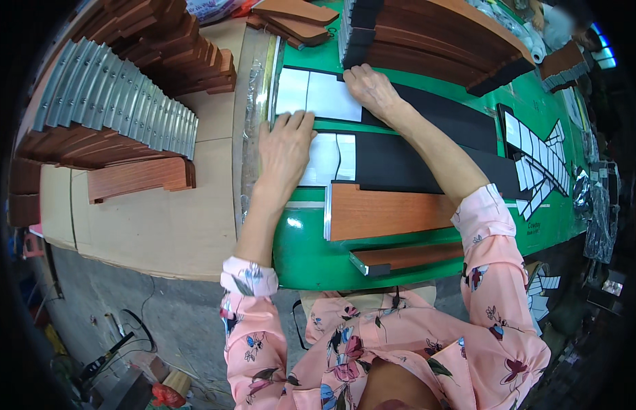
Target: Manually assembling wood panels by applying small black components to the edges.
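My left hand point(285, 149) rests with fingers stretched and slightly bent, their tips on the lower edge of a white sheet point(290, 92) with a dark dividing line. My right hand point(371, 89) has its fingers curled together at the sheet's upper right, beside the notched edge of a long black panel point(441, 116). What those fingers hold, if anything, is hidden. Nearer me lies a second black panel point(413, 160) with a white sheet point(322, 157) on its left end. Below it are a wood-grain panel point(393, 215) and another brown panel point(420, 255) with a metal end.
Brown panels point(434, 41) stand in a row at the back. White label strips point(540, 157) lie in a loose pile at the right. On the cardboard-covered left table point(143, 229) are stacked panels with metal ends point(119, 102) and one loose wood-grain piece point(137, 183).
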Demonstrator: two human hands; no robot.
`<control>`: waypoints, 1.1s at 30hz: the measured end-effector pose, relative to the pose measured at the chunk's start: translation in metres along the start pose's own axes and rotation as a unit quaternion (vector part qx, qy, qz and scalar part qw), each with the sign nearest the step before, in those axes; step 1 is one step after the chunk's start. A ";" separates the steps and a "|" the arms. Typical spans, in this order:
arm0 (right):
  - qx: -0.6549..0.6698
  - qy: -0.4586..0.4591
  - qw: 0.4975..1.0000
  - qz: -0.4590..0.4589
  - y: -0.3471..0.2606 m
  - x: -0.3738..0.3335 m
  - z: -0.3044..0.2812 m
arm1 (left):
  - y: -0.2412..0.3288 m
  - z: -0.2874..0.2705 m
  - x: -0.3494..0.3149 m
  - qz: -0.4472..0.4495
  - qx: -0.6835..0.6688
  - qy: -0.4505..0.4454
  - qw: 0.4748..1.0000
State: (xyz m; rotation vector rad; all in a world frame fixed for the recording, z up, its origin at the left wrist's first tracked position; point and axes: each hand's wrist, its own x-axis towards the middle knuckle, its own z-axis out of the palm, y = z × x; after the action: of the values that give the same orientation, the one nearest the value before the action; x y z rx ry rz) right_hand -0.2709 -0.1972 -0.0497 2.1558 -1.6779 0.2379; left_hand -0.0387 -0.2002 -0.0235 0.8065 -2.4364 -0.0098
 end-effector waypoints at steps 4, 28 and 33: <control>0.063 -0.025 0.993 0.098 0.011 0.005 0.002 | -0.001 0.013 0.000 -0.042 -0.014 -0.126 0.991; 0.659 0.116 0.570 0.477 0.062 -0.330 -0.250 | 0.116 -0.094 -0.027 -0.100 -0.166 0.082 0.978; 0.595 0.110 0.586 0.538 0.036 -0.412 -0.246 | 0.278 -0.047 -0.052 0.093 -0.331 -0.088 0.935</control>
State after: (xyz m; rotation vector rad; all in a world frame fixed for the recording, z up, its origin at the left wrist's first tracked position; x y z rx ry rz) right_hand -0.3886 0.2629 0.0291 0.9536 -2.7841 2.4005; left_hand -0.1322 0.0631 0.0386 0.2750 -2.4144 -0.8143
